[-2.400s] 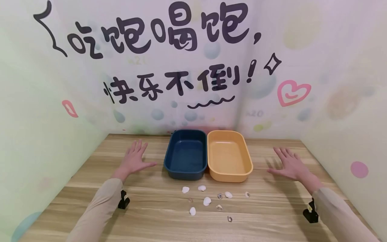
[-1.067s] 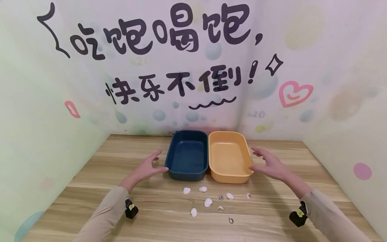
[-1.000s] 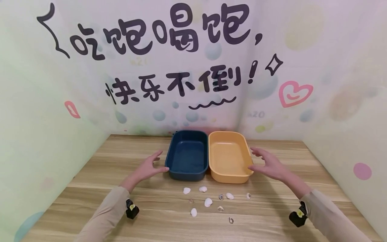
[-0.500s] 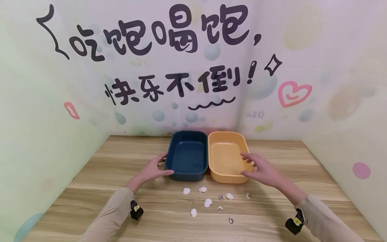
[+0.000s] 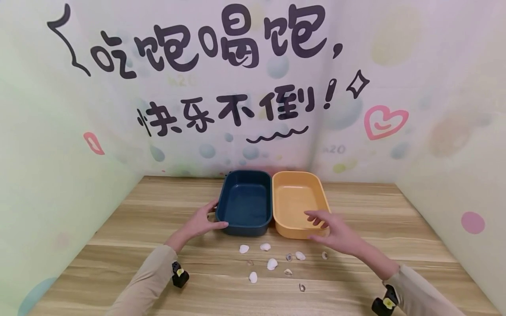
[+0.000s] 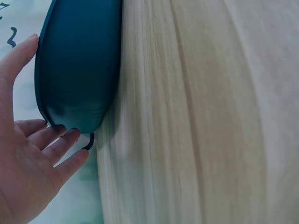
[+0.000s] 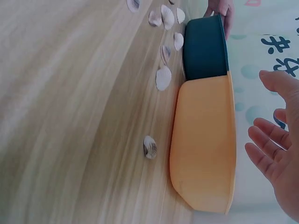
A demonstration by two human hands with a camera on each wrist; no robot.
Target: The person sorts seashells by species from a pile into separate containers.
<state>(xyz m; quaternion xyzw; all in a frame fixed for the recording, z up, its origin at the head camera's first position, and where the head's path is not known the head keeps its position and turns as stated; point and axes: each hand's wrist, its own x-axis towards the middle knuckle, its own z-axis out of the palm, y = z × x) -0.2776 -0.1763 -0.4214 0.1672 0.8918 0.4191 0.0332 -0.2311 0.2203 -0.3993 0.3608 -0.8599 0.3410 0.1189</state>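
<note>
My left hand [image 5: 199, 223] lies at the left side of a dark blue bin [image 5: 245, 204], thumb over its front left rim. In the left wrist view, several lightly bent fingers [image 6: 60, 148] meet the blue bin's end, with the palm well apart from it. My right hand [image 5: 337, 233] hangs with relaxed fingers and nothing in them over the front right corner of a yellow bin [image 5: 294, 199]. In front of the bins lie several seashells, among them a white one [image 5: 272, 264], a small dark one [image 5: 302, 288] and one near the right hand [image 5: 325, 255].
The two bins stand side by side at the back of the wooden table [image 5: 174, 193]. Behind it hangs a white cloth [image 5: 118, 101] with large black lettering; pale side walls flank the table. A small black device [image 5: 180, 275] sits at the left wrist, another [image 5: 384, 303] at the right.
Both hands have come inward from spread positions beside the bins. The left has reached the blue bin's edge; the right has moved left and then nearer the front. Bins and shells have not moved.
</note>
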